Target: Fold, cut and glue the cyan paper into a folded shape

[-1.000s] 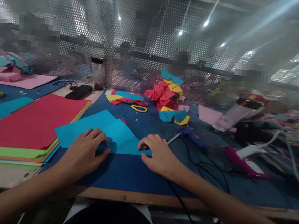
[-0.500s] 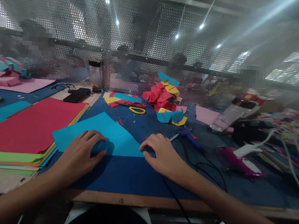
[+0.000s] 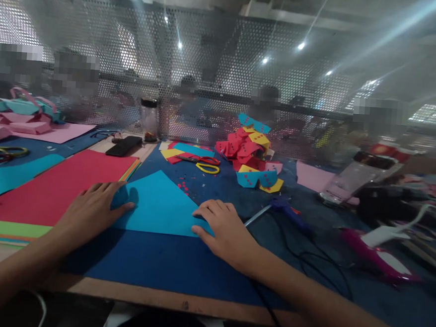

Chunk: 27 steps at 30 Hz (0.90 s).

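Note:
A bright blue sheet of paper [image 3: 158, 206], triangular in outline, lies flat on the dark blue table top with its peak pointing away from me. My left hand [image 3: 95, 205] rests at its left corner, beside the red sheet; the fingers are stretched out and the thumb stands apart. That corner is hidden beneath the hand. At the right corner, my right hand [image 3: 224, 231] has its fingers gently bent and its thumb apart, with blue paper showing between them. Neither hand grips the sheet.
A stack topped with red paper [image 3: 78, 178] lies left. Behind are a phone [image 3: 124, 146], a jar [image 3: 148, 121], scissors [image 3: 203, 163] and a pile of dotted paper pieces [image 3: 247, 150]. Rightward lie a blue-handled tool [image 3: 285, 210] with a black cord and a magenta device [image 3: 376, 254].
My left hand has slid left across the blue paper to its left corner. The right hand now covers more of the right corner. The whole view has shifted slightly.

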### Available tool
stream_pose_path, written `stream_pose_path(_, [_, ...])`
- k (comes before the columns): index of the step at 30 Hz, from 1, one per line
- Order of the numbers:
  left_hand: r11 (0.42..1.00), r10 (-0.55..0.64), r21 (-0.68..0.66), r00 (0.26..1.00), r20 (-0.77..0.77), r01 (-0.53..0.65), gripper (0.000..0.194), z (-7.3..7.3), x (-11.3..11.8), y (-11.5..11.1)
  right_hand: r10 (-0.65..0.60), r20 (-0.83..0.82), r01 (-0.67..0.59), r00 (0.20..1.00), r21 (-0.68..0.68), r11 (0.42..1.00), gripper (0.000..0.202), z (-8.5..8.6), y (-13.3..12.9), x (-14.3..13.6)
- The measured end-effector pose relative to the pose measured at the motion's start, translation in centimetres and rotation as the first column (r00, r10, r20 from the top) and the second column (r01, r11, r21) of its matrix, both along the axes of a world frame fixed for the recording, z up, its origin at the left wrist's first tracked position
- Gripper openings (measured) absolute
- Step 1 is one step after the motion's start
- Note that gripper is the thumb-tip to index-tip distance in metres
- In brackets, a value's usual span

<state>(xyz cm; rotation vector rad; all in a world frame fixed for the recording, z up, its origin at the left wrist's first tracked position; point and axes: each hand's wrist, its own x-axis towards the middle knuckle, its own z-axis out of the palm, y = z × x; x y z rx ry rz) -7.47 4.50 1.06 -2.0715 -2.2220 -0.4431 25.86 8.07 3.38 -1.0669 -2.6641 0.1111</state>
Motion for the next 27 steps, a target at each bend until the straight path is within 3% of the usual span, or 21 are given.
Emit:
stream_pose_path(12, [0.987,-0.019,0.15,0.905,0.425,-0.05,0.052,0.3,-1.4,1.5,-0.005,-0.058,0.004,0.998,-0.009,1.0,0.019,-0.1,0.0,0.0])
stream_pose_path(17, [0.984,-0.095,0.178,0.842,0.53,0.0,0.029,2.2,-1.2,1.5,-0.061,-0.153,0.048,0.986,-0.087,0.995,0.03,0.3,0.5,0.1])
stream_pose_path(21, [0.982,-0.143,0.189,0.77,0.622,0.029,0.034,4.0,-1.4,1.9,-0.135,-0.306,0.088,0.942,-0.164,0.983,0.043,1.2,2.3,-0.2])
stream_pose_path(27, [0.975,-0.204,0.21,0.661,0.722,0.071,0.037,6.3,-0.9,3.2,-0.148,-0.477,-0.059,0.866,-0.393,0.918,0.061,1.8,5.9,-2.2])
